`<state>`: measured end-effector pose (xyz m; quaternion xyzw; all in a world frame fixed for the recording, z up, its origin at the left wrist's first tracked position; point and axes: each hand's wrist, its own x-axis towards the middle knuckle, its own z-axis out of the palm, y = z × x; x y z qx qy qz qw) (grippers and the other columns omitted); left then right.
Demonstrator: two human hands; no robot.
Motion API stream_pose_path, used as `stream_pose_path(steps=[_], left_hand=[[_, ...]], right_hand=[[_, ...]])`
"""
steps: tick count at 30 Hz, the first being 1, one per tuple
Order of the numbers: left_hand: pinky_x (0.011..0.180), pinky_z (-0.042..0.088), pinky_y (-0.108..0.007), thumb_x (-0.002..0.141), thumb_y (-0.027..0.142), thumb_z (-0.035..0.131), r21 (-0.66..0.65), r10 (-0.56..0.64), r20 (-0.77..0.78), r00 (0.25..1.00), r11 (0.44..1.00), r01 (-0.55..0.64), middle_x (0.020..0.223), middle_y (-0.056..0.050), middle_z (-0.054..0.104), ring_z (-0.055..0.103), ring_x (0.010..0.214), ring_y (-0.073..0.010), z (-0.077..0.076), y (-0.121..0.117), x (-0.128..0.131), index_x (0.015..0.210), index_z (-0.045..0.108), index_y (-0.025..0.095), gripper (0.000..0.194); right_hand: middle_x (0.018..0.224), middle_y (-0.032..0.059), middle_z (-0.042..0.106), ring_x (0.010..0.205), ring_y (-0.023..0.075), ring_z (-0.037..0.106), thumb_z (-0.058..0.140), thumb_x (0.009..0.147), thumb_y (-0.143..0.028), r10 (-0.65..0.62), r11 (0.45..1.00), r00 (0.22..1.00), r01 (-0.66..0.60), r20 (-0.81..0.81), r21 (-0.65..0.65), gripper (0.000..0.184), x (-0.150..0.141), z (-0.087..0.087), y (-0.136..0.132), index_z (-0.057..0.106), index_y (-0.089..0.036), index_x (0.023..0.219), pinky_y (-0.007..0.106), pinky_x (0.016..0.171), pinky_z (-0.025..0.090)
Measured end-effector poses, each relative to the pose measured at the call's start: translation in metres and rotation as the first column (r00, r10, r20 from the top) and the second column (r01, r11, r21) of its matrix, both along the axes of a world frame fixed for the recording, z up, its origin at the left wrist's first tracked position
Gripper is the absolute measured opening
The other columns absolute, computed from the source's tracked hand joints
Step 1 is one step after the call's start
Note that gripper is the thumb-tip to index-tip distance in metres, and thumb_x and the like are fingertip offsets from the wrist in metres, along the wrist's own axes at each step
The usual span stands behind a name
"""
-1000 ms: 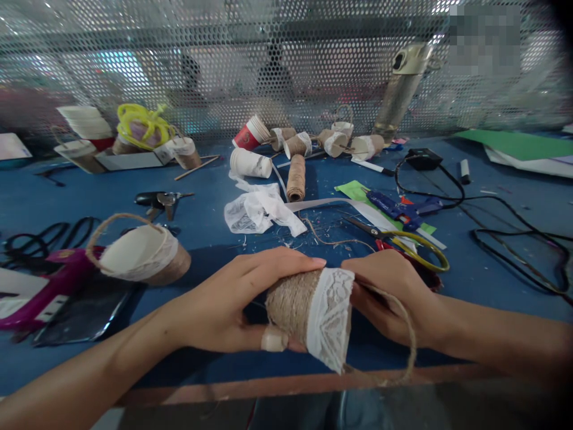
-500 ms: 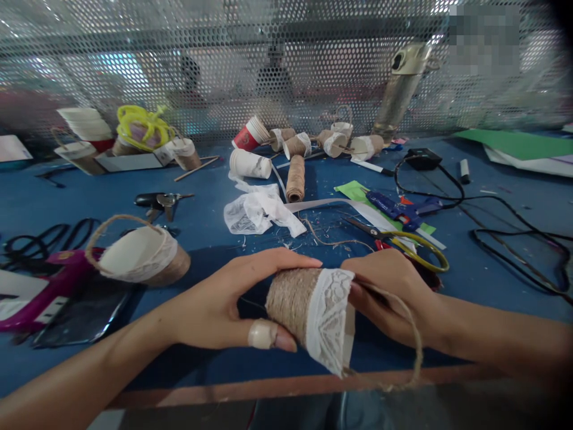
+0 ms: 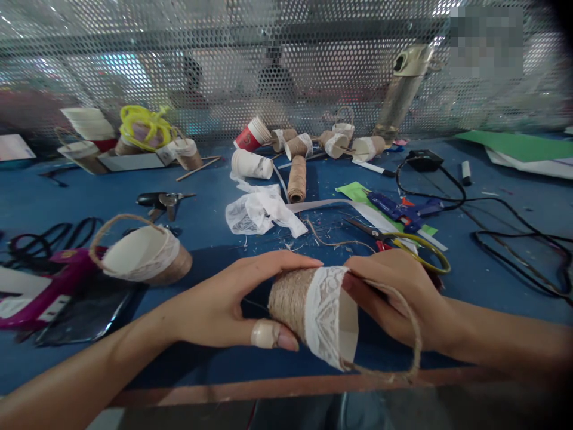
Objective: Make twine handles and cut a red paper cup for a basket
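A paper cup wrapped in brown twine (image 3: 290, 298) lies tilted on its side between my hands, its mouth turned to the right. White lace trim (image 3: 324, 316) rings its rim, and a twine loop handle (image 3: 418, 340) arcs out from the mouth. My left hand (image 3: 242, 304) curves round the cup's base, fingers over the top and the taped thumb along its lower side. At the rim, my right hand (image 3: 398, 298) pinches the lace edge near one end of the handle; its fingertips are partly hidden. A finished-looking twine cup with handle (image 3: 179, 269) rests to the left.
Scissors (image 3: 416, 248) and a blue glue gun (image 3: 403, 212) lie beyond my right hand. White lace fabric (image 3: 255, 209) and a twine spool (image 3: 297, 179) sit ahead. A magenta glue gun (image 3: 45, 292) lies at left; a bottle (image 3: 400, 95) stands behind.
The cup's mouth has turned slightly towards me, showing more of its inside. My left thumb has slid back and shifted a little on the cup. My right hand stays at the rim.
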<state>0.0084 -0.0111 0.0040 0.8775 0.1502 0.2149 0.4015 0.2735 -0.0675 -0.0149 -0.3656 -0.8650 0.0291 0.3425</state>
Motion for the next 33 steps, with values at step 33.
stream_pose_path(steps=[33], left_hand=[[0.099, 0.055, -0.034, 0.079, 0.041, 0.089, 0.037, -0.074, 0.035, 0.997, 0.997, 0.073, 0.131, -0.005, 0.073, 0.072, 0.113, -0.0289, -0.0001, 0.0015, 0.0010, 0.149, 0.050, 0.036, 0.079]], right_hand=[[0.059, -0.0067, 0.043, 0.049, 0.0105, 0.034, 0.048, 0.105, -0.031, 0.136, 0.989, 0.991, -0.137, -0.020, -0.064, 0.034, 0.0043, -0.0042, 0.0032, 0.045, -0.022, 0.072, 0.029, 0.051, 0.024]])
